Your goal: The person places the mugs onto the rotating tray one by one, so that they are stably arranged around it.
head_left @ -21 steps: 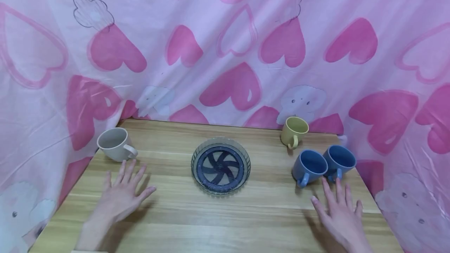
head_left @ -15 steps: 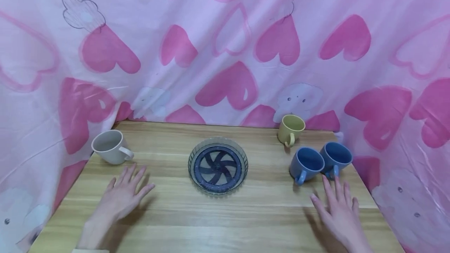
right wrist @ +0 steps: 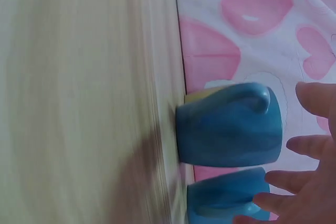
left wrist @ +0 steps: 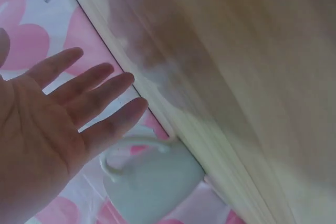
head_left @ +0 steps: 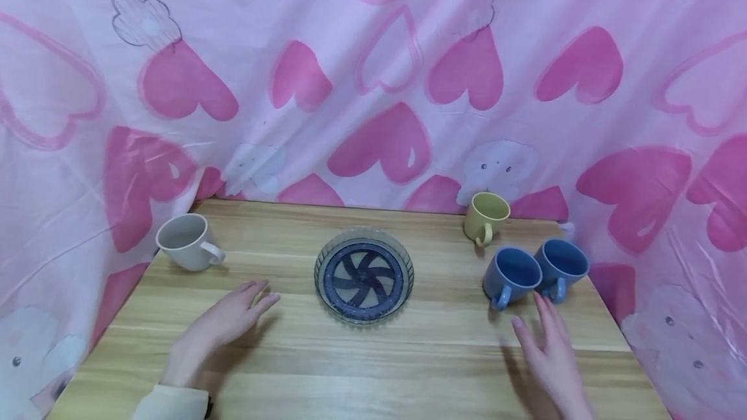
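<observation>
My left hand (head_left: 227,319) hovers over the left of the table with fingers extended and holds nothing. A light grey mug (head_left: 189,242) stands beyond it, its handle turned toward the right. In the left wrist view the palm (left wrist: 37,135) faces the camera, and the mug is just past the fingers. My right hand (head_left: 551,358) is held with straight fingers in front of two blue mugs, one nearer the middle (head_left: 512,277) and one farther right (head_left: 561,269). Its fingertips overlap the right blue mug's lower side in the head view. A ribbed glass dish (head_left: 364,276) sits mid-table.
A yellow mug (head_left: 487,219) stands at the back right, behind the blue mugs. The wooden table (head_left: 373,381) ends at the back and sides against a pink heart-patterned cloth (head_left: 379,141). A dark swirl pattern shows inside the dish.
My left hand has moved right, toward the dish, and turned more edge-on, away from the grey mug. My right hand has turned slightly, its fingers closer together. The mugs and dish stay put.
</observation>
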Motion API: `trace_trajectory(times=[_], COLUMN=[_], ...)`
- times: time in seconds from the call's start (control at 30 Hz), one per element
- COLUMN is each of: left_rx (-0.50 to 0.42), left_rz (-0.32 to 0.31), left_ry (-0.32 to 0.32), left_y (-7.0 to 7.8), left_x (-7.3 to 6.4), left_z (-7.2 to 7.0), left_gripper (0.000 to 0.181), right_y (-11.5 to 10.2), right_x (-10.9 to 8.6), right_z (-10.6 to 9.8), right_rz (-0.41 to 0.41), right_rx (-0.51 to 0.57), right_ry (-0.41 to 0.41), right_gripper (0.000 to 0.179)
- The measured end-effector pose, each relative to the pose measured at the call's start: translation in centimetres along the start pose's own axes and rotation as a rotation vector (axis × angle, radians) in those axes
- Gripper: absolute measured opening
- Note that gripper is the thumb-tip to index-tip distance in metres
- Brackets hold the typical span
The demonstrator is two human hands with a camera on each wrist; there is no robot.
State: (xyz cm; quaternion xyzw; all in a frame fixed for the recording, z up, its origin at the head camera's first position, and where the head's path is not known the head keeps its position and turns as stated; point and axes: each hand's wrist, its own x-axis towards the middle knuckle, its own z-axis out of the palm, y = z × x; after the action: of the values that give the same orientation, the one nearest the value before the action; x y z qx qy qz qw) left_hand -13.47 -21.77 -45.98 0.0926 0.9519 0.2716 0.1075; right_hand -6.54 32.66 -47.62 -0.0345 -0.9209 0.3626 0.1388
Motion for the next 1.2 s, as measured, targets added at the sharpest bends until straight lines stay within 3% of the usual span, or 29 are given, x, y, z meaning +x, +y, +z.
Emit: trace_trajectory(times=[0.27,0.43,0.67,0.9,1.2], left_rx=[-0.086,-0.114,-0.179,-0.274,-0.464], left_rz=[0.036,0.056,0.097,0.067,0.007], left_ry=[-0.081,-0.137,-0.148,-0.121,-0.143], left_y=[1.3,1.6,2.4,3.3,4.0], left_x=[2.6,4.2,6.2,7.9,9.7], left_z=[0.3,0.6,1.0,0.9,2.1], left_gripper=[0.081,0.072,0.065,0.074,0.072], right_y=[-0.9,-1.2,-1.3,-1.5,-2.0], right_x=[-0.1,-0.1,0.1,0.9,1.7], right_z=[1.0,1.7,2.8,3.8,4.8], right_rz=[0.013,0.045,0.110,0.204,0.269], right_rx=[0.032,0.011,-0.001,0.031,0.035], right_ry=[0.053,0.070,0.097,0.104,0.194], right_gripper=[0.068,0.065,0.057,0.056,0.045])
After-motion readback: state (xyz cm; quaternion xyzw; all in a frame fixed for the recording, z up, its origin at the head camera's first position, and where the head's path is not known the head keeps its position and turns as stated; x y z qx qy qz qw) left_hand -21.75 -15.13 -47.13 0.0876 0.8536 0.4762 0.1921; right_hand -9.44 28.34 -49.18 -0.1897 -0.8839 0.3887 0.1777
